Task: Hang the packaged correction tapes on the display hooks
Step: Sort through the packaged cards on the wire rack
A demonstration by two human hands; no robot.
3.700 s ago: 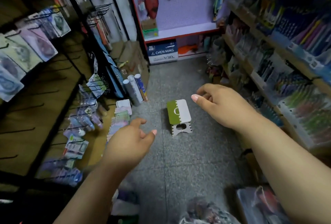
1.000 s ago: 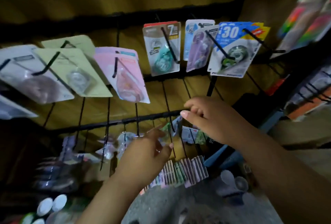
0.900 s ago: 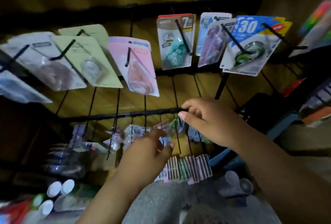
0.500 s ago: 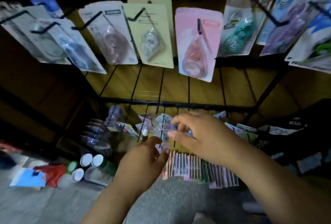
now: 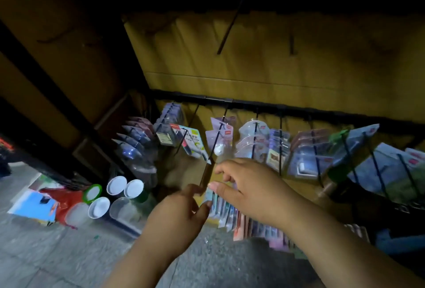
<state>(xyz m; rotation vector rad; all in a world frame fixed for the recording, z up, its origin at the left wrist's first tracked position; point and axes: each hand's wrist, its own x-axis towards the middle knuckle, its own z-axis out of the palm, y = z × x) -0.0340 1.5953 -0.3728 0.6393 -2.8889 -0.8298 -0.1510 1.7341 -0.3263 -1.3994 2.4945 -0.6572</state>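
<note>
Landmark: the row of packets (image 5: pixel 250 218) standing on edge on the floor. My left hand (image 5: pixel 177 216) sits just at its near-left end, fingers loosely curled; whether they pinch anything I cannot tell through the blur. My right hand (image 5: pixel 248 186) reaches over the row, thumb and forefinger apart, gripping nothing I can make out. Beyond the row, packaged correction tapes (image 5: pixel 220 140) hang on the low display hooks (image 5: pixel 280 149). Left of the row, capped jars (image 5: pixel 115 193) stand on the floor.

Dim yellow-brown back panel (image 5: pixel 253 62) above a grey speckled floor (image 5: pixel 57 253).
</note>
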